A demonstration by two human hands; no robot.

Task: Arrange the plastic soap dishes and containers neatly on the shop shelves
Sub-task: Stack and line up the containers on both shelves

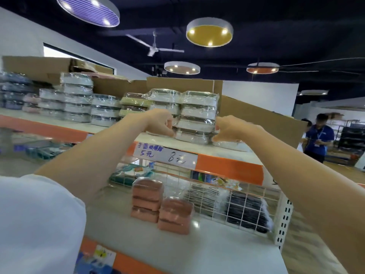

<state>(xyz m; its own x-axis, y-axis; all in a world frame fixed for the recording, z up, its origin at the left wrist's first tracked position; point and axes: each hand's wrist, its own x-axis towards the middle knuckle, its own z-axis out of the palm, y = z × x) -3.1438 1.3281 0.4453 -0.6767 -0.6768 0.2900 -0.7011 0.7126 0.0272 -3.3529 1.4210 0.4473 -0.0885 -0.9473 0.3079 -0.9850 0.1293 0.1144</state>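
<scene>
Now you're squaring the wrapped stack: left hand and right hand pinch its bottom dish between them; next, nudge it flush.

a: where are the hands?
b: both arms reach up; left hand and right hand flank the white soap dish stack, fingers curled, pinching its bottom corners.
</scene>
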